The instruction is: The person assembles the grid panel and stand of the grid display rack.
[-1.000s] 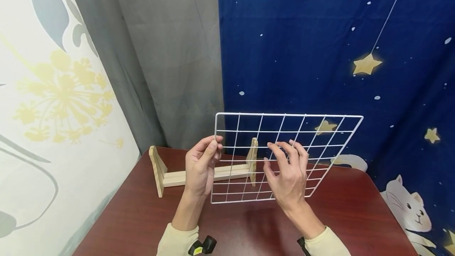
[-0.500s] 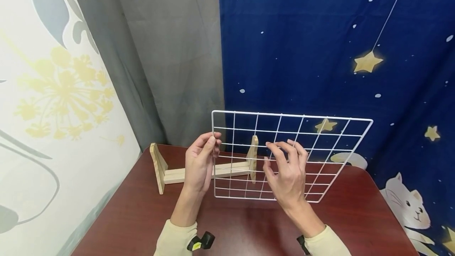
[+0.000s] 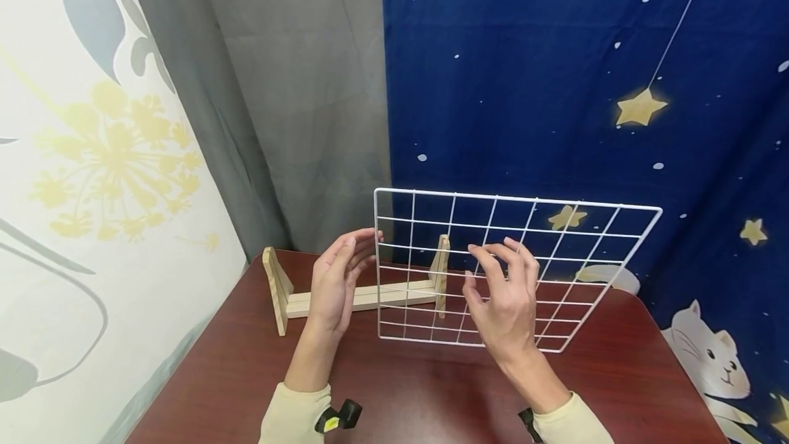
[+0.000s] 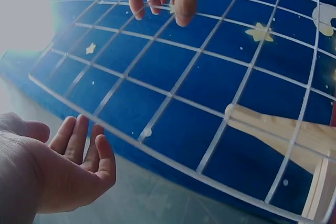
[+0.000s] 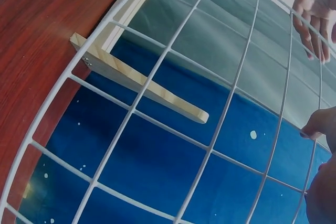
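Note:
A white wire grid panel (image 3: 496, 196) stands raised and tilted above the table. My right hand (image 3: 508, 307) grips its wires near the middle, thumb and fingers bent; the exact contact is partly hidden. My left hand (image 3: 333, 283) is beside the panel's left edge, fingers loosely extended and thumb apart. In the left wrist view, that hand (image 4: 68, 171) lies just off the border wire, with a small gap at the fingertips. Behind the panel a pale wooden stand (image 3: 364, 299) with two upright ends sits on the table, partly covered by my left hand.
The dark red table (image 3: 407, 396) has rounded far corners. A blue star-patterned curtain (image 3: 493, 88) and a grey curtain (image 3: 308, 88) hang directly behind it. A white patterned panel (image 3: 123, 259) borders the left side. Black straps with cameras (image 3: 339, 416) sit on the wrists.
My left hand has let go of the panel's left edge and shifted slightly left. The panel's right side has swung outward and up a little, still in my right hand.

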Demonstrator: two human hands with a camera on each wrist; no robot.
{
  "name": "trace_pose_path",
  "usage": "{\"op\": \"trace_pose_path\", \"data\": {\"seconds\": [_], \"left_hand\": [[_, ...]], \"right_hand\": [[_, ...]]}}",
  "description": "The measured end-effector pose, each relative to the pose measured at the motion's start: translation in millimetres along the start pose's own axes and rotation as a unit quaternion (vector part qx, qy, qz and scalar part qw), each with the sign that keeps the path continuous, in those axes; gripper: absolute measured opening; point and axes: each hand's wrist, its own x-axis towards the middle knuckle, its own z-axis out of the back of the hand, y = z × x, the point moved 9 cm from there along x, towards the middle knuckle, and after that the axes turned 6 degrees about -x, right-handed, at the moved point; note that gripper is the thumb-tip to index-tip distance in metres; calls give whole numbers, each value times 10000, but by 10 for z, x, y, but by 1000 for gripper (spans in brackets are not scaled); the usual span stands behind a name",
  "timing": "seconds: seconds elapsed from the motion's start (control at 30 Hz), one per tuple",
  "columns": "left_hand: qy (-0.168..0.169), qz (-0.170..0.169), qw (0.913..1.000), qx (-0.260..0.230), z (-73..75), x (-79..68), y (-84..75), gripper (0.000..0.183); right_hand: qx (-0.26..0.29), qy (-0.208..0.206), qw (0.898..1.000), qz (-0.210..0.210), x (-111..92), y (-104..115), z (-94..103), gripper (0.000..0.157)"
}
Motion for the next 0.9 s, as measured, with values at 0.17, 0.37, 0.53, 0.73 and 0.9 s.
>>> {"op": "trace_pose_path", "data": {"seconds": [0.17, 0.37, 0.53, 0.73, 0.9], "left_hand": [[-156, 74, 9998, 88, 104, -15, 20, 44], [-356, 101, 9992, 138, 247, -5, 24, 44], [-710, -67, 9974, -92, 436, 9, -33, 48], [-1432, -756, 9865, 238, 749, 4, -226, 45], [-2355, -1299, 9613, 605, 1103, 24, -371, 37]], "right_hand": [[156, 11, 9998, -84, 39, -40, 26, 44], [156, 30, 9997, -160, 72, -89, 48, 46], [148, 15, 9995, -264, 68, -112, 76, 46], [121, -30, 9991, -401, 60, -152, 148, 45], [133, -100, 9990, -411, 68, -180, 188, 44]]}}
